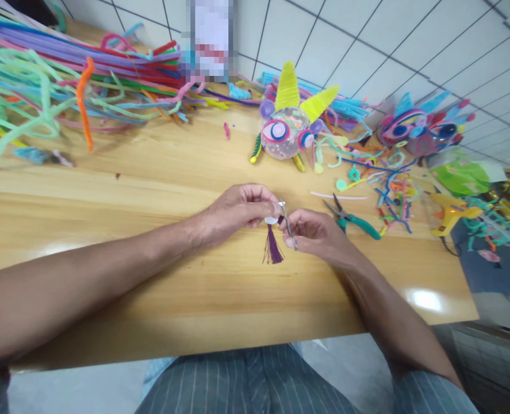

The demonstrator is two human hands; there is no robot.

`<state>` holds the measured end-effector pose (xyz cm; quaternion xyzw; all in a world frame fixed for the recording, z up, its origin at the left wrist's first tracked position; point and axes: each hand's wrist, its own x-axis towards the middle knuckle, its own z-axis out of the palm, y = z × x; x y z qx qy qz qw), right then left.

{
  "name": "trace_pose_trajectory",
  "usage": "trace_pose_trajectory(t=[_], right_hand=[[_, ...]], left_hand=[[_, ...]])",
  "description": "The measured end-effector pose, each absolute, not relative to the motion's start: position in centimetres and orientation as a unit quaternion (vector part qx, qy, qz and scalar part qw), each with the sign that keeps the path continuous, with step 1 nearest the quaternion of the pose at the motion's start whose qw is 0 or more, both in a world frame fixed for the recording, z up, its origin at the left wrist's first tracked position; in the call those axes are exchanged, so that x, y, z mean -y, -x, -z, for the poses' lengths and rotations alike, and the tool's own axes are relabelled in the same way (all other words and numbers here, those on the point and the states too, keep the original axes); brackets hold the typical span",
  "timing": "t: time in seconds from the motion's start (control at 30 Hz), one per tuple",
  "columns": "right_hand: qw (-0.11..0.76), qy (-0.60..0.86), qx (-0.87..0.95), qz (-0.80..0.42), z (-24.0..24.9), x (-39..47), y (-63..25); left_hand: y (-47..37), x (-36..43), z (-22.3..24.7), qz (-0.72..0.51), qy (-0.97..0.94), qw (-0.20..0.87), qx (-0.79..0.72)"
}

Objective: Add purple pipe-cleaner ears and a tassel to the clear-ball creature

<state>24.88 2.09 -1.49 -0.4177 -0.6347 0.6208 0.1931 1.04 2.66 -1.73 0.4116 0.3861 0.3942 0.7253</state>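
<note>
My left hand (255, 206) is closed in a pinch on a small white disc (271, 220). A dark purple tassel (273, 247) hangs just below the disc, its strands fanned out over the table. In my right hand (313, 233), a slim silver metal tool (287, 223) is gripped between thumb and fingers; its exact kind is not clear. The tool's upper end meets the fingertips of my left hand, beside the disc. A bit of dark purple shows between the two hands. Right of my right hand lie green-handled pliers (355, 222), jaws apart.
Behind my hands stands a clear ball figure (286, 135) with yellow ears. Bundled pipe cleaners (108, 63) spread across the back left. Loose pipe-cleaner scraps (395, 192) and a yellow glue gun (448, 213) lie at right, below more decorated figures (422, 126). A tiled wall (349, 46) rises behind.
</note>
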Motion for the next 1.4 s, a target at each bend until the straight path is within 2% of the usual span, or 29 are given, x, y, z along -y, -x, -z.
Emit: trace_pose_trajectory(t=[1.4], right_hand=[[0.162, 0.397, 0.651, -0.626, 0.70, -2.66, -25.12]], left_hand=[[-0.82, -2.94, 1.31, -0.368, -0.427, 0.722, -0.400]])
